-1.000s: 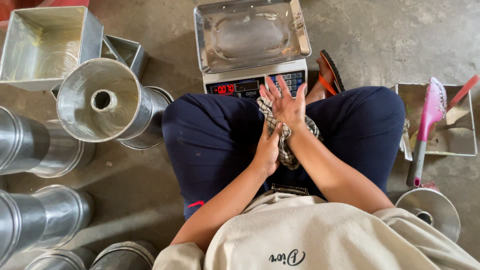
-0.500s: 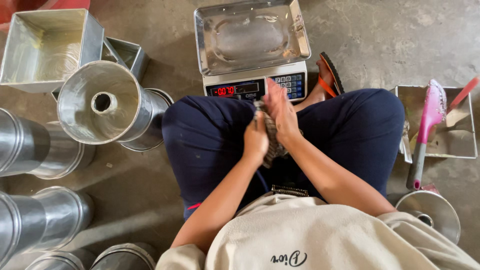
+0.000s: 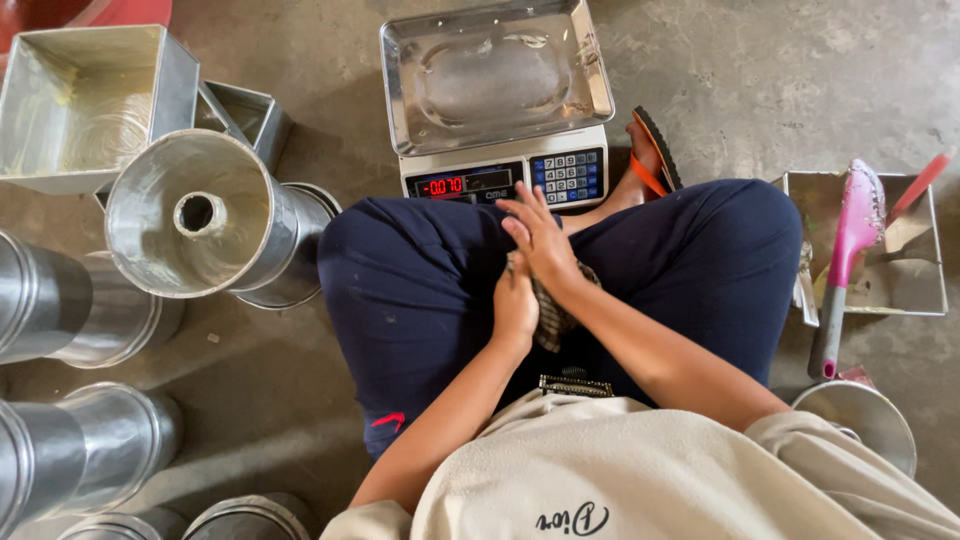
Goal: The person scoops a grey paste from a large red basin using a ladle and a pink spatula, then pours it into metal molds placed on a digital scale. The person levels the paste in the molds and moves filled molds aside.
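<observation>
I sit cross-legged on the concrete floor in dark blue trousers. A checked cloth lies in my lap between my two hands. My left hand is closed on the cloth from the left. My right hand rests over it with the fingers spread, pointing toward the digital scale. The scale stands just past my knees with a steel tray on top.
Round metal tube moulds and cylinders crowd the left side, with square tins behind them. On the right a metal tray holds a pink spatula. An orange sandal is on my foot.
My right hand has slid down over the cloth from raised with open palm to lying flat on it. My left hand has stayed on the cloth in my lap.
</observation>
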